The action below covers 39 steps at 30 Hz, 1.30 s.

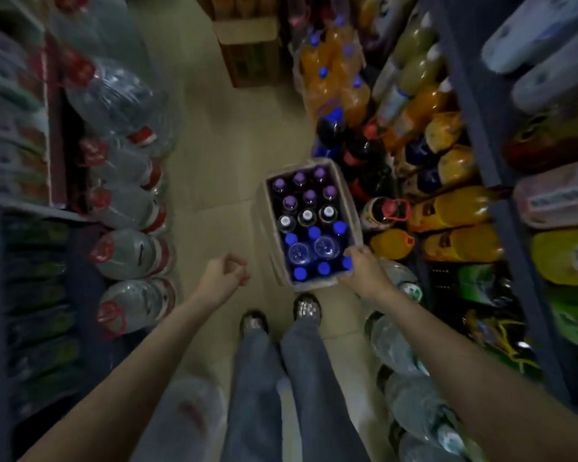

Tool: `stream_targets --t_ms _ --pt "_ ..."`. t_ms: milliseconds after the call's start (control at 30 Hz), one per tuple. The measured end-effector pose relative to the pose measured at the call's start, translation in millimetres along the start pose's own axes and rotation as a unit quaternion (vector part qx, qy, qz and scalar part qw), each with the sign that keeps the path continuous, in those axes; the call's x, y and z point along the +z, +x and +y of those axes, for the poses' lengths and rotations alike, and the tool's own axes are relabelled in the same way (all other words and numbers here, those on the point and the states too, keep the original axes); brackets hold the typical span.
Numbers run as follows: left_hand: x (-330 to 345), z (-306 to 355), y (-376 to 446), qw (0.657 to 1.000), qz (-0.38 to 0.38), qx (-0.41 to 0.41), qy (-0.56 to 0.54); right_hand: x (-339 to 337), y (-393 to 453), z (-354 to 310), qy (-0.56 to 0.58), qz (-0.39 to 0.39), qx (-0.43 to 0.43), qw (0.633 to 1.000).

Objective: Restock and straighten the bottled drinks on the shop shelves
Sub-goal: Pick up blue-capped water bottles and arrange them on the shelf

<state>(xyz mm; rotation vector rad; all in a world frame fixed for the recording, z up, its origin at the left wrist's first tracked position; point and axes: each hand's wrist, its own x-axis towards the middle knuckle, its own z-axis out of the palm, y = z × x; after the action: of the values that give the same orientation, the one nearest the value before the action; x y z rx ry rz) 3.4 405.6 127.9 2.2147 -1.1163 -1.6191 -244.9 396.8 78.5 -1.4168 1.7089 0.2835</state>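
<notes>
here right grip holds the crate of bottles.

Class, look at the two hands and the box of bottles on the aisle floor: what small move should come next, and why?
Probably bring the left hand across to the box's near left corner. The right hand already grips the near right corner of the cardboard box, which is full of capped bottles, while the left hand hangs loosely curled beside it, holding nothing. A loaded box likely needs both hands.

An open cardboard box sits on the floor, packed with upright bottles: purple caps at the far end, white in the middle, blue nearest, two uncapped.
</notes>
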Motion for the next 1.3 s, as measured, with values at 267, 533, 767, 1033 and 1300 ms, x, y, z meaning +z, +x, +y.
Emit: stream_targets --t_ms 267,533,767,1033,1300 --pt "77 -74 174 0.996 0.003 -0.061 -0.068 93 186 17 -0.214 -0.058 0.025 0.975" --pt "145 -69 228 0.989 -0.075 -0.122 -0.03 99 195 85 -0.039 0.065 0.09 0.993" --pt "164 -30 258 0.97 -0.132 -0.193 0.06 33 169 123 0.472 0.105 0.209 0.85" --pt "175 -43 247 0.948 -0.159 -0.275 -0.014 43 146 96 0.78 -0.065 0.125 0.61" --pt "33 34 111 0.889 -0.339 -0.145 -0.274 -46 20 38 0.824 -0.118 -0.048 0.552"
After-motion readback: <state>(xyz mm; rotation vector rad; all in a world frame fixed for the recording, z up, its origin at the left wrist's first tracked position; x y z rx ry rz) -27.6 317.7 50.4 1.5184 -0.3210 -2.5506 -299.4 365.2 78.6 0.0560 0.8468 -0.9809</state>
